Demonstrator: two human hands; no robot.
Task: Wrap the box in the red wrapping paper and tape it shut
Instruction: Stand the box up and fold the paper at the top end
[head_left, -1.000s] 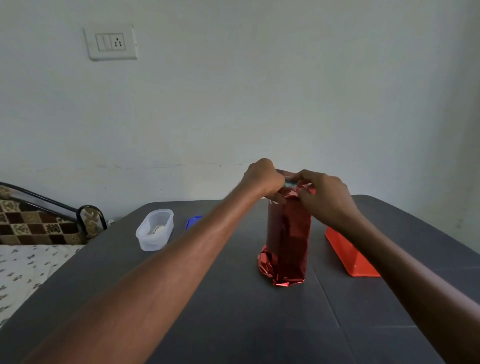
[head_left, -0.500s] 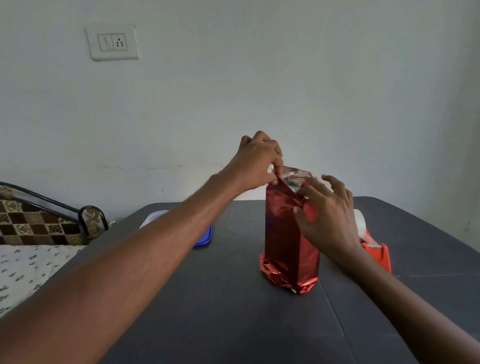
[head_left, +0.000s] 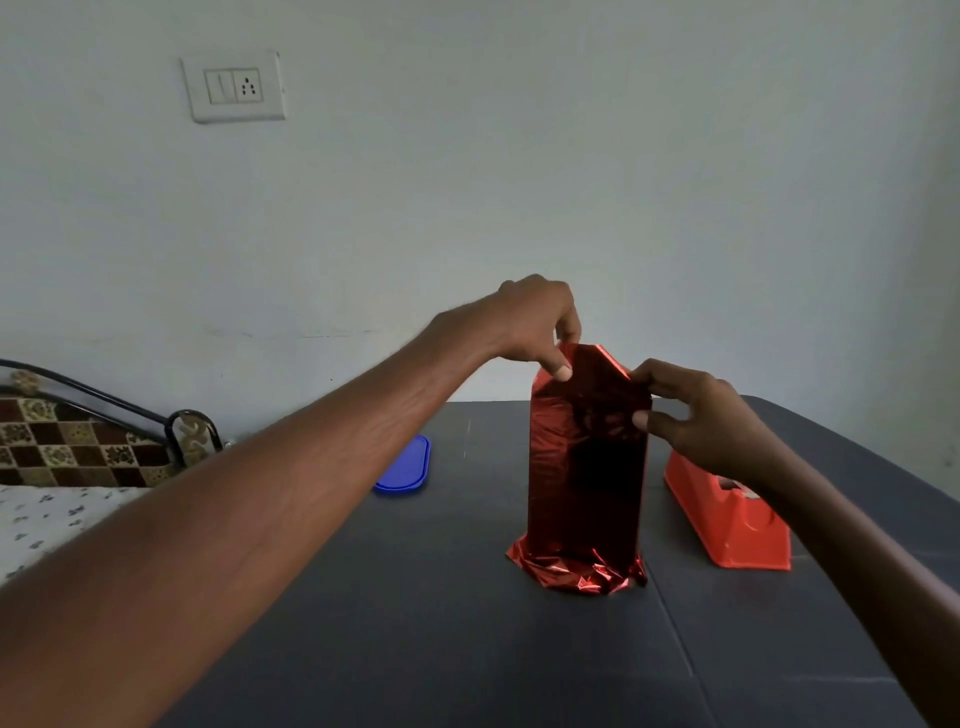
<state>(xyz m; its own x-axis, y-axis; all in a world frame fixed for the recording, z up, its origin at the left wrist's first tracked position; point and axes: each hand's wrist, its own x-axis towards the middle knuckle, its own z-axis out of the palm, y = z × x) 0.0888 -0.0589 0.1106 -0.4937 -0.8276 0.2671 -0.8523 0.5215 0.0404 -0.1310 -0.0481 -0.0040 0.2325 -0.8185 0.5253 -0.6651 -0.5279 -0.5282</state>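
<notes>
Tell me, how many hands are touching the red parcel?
2. The left hand pinches the parcel's top left corner; the right hand pinches its upper right edge.

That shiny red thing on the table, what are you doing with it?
A person is wrapping a box in red paper. The box stands upright on the dark table. The left hand pinches the paper's top left corner, and the right hand pinches its right edge, folding the top shut. The bottom end is crumpled against the table. An orange tape dispenser waits just to the right, untouched, and a blue lid lies to the left.
</notes>
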